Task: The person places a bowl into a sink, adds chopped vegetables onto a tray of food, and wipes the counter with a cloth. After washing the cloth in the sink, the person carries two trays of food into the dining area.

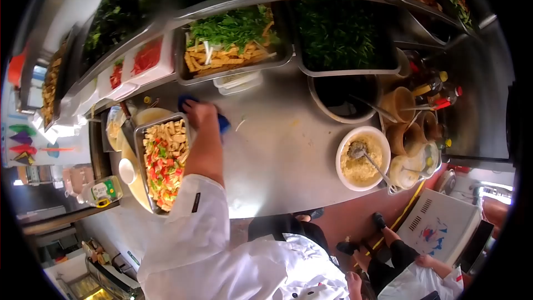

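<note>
My left hand (201, 113) presses down on a dark blue cloth (223, 124) on the steel counter, its fingers partly hidden against the cloth. My bare forearm passes over the right edge of a metal tray (140, 150) of pale cut strips and chopped red and green peppers (164, 175). A small white scrap (240, 124) lies just right of the cloth. At the bottom edge, what appears to be my right hand (353, 284) hangs low beside my white coat; its fingers are not clear.
Trays of greens (338, 33) and tofu-like strips (222, 58) line the back. To the right stand a pot of dark liquid (344, 97), a white bowl of minced food (361, 169) and several bottles (447, 98). A knife (127, 125) lies far left. Another person (411, 280) stands lower right.
</note>
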{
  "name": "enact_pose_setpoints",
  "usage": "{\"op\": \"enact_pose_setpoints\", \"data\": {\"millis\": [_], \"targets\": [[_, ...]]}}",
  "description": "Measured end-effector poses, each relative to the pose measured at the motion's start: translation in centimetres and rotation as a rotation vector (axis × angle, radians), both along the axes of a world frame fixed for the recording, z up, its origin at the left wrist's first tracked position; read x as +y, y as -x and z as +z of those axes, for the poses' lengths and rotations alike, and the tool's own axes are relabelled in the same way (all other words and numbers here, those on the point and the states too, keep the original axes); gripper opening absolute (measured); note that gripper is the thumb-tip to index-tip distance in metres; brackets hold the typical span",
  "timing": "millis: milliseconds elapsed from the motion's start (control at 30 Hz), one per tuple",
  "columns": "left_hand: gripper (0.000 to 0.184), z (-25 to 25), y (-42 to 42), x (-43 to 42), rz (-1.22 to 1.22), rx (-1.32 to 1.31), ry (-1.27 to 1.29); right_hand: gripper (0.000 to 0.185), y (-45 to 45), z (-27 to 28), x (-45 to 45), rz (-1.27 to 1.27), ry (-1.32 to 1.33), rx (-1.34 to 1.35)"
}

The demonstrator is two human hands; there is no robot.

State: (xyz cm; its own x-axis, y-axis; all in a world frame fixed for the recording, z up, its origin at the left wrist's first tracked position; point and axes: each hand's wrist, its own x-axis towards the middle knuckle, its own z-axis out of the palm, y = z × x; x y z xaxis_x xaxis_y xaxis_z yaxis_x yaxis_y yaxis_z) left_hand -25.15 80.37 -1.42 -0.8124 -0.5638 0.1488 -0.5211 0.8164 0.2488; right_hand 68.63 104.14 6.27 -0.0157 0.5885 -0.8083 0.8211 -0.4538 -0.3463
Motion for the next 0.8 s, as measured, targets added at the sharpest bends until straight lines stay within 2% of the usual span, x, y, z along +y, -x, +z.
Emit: {"op": "enact_pose_setpoints", "data": {"millis": [33, 67, 100, 167, 233, 267, 300, 367, 433, 500, 567, 600, 633, 700, 733, 800], "targets": [[0.059, 2.1, 1.1, 0.4, -0.031, -0.068, -0.031, 0.031, -0.5, 0.7, -0.4, 0.046, -0.009, -0.097], [0.06, 1.2, 2.1, 0.3, -0.109, -0.044, -0.038, 0.03, -6.7, -2.8, -1.5, 0.001, -0.106, -0.004], [0.061, 0.3, 3.4, -0.9, -0.184, -0.02, -0.04, 0.03, -4.8, -1.3, -1.1, 0.03, -0.077, -0.053], [0.063, -13.3, 10.0, -7.4, -0.598, 0.417, -0.494, 0.03, -1.9, -0.1, 0.3, 0.021, -0.033, -0.105], [0.063, -5.7, 7.7, -5.2, -0.478, -0.061, -0.005, 0.03, -0.4, 0.2, 0.8, 0.0, -0.023, -0.111], [0.056, -2.0, 5.3, -3.3, -0.513, -0.034, 0.088, 0.03, 0.1, 0.3, 0.8, -0.001, -0.016, -0.109], [0.05, 0.5, 3.8, -1.8, -0.482, -0.096, -0.019, 0.03, 0.5, 0.3, 0.9, -0.004, -0.01, -0.103], [0.049, -3.6, 3.5, -3.3, -0.733, 0.097, -0.027, 0.03, 1.1, 0.1, 1.5, -0.01, -0.006, -0.083], [0.05, -2.0, -0.3, -1.4, -0.685, 0.042, -0.004, 0.03, 1.3, -0.4, 2.1, -0.017, -0.013, -0.059], [0.052, -0.8, -4.0, -0.7, -0.749, 0.031, -0.032, 0.03, 0.3, -1.2, 2.6, -0.043, -0.013, -0.017], [0.053, -2.8, -6.6, -1.3, -0.898, 0.13, -0.124, 0.03, -1.3, -1.8, 3.0, -0.112, -0.007, 0.026], [0.053, -1.0, -8.9, -0.5, -0.913, 0.078, -0.108, 0.03, -1.7, -2.2, 3.5, -0.155, 0.001, 0.035], [0.053, 0.8, -11.4, 0.6, -0.927, 0.026, -0.091, 0.031, -0.7, -1.8, 3.6, -0.146, -0.017, 0.018], [0.054, 0.5, -14.0, 1.2, -1.072, 0.074, -0.12, 0.032, 2.3, 0.4, 3.4, -0.13, -0.054, -0.02], [0.055, 1.2, -15.1, 1.3, -1.099, 0.023, -0.125, 0.034, -0.3, -1.2, 4.0, 0.002, -0.036, 0.015], [0.056, 2.4, -15.6, 1.9, -1.128, -0.04, -0.147, 0.034, -1.6, -1.0, 4.5, 0.009, -0.04, 0.003]]}}
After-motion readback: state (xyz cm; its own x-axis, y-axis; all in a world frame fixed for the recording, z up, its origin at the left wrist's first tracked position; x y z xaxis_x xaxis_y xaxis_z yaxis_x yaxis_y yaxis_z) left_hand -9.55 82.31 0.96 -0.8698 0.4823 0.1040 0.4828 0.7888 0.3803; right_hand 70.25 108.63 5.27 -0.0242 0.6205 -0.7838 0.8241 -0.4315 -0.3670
